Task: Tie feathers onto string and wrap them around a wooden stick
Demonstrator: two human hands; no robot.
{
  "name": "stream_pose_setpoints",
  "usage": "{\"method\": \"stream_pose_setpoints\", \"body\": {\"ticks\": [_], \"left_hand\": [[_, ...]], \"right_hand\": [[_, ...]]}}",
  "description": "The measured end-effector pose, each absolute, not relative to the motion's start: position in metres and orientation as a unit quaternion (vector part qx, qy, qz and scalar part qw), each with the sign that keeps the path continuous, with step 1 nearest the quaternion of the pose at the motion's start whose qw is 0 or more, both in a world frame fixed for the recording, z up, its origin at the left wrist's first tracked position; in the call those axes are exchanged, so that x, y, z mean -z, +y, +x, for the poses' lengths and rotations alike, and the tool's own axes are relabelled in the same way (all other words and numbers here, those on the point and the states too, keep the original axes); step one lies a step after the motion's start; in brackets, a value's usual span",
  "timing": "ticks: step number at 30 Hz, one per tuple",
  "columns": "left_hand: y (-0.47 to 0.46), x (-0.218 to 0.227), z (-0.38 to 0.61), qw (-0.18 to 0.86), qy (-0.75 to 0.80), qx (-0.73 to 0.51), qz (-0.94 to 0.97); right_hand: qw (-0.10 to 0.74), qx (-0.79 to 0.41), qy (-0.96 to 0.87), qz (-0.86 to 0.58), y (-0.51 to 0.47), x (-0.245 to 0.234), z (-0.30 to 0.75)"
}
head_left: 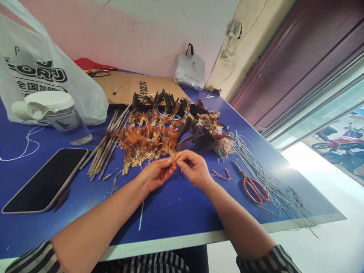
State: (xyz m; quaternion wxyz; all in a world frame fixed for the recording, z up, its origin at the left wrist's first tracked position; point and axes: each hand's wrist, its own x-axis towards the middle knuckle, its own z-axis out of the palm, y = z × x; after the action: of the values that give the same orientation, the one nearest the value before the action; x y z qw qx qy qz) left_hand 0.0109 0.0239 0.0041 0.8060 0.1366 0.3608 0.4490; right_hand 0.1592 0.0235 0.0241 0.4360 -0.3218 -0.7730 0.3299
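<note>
My left hand [159, 172] and my right hand [196, 168] meet over the front middle of the blue table [182, 212]. Thumbs and forefingers of both pinch the base of a small feather tuft [185, 131], whose dark tips seem to rise above my fingers; its lower end is mostly hidden. Just beyond lie rows of brown-orange feather bunches [150, 138], with black feather bunches [156, 101] behind them. To the right is a heap of dark and pale feathers [212, 138]. A red-and-white twisted cord [223, 175] rests near my right wrist.
Red-handled scissors [256, 190] lie at right beside loose grey strings [273, 182]. Thin sticks [106, 148], a phone [47, 180], a lidded clear jar [68, 121] and a white plastic bag [57, 72] are at left. Behind stand cardboard [119, 89] and a silver bag [190, 72].
</note>
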Motion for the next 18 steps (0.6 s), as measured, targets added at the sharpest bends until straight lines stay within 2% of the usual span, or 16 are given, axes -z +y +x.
{"method": "stream_pose_setpoints", "body": {"ticks": [3, 7, 10, 13, 18], "left_hand": [[0.025, -0.004, 0.010, 0.815, 0.362, -0.437, 0.120], [0.024, -0.006, 0.010, 0.812, 0.360, -0.447, 0.110], [0.024, -0.007, 0.009, 0.808, 0.351, -0.460, 0.110], [0.025, -0.005, 0.009, 0.810, 0.336, -0.469, 0.109], [0.023, -0.003, 0.010, 0.823, 0.317, -0.459, 0.109]], "right_hand": [[0.436, -0.416, -0.710, -0.365, 0.028, -0.024, 0.161], [0.497, -0.397, -0.634, -0.440, 0.039, -0.027, 0.174], [0.438, -0.388, -0.674, -0.450, 0.041, -0.030, 0.181], [0.384, -0.335, -0.749, -0.424, 0.038, -0.032, 0.179], [0.417, -0.208, -0.811, -0.354, 0.033, -0.028, 0.172]]}}
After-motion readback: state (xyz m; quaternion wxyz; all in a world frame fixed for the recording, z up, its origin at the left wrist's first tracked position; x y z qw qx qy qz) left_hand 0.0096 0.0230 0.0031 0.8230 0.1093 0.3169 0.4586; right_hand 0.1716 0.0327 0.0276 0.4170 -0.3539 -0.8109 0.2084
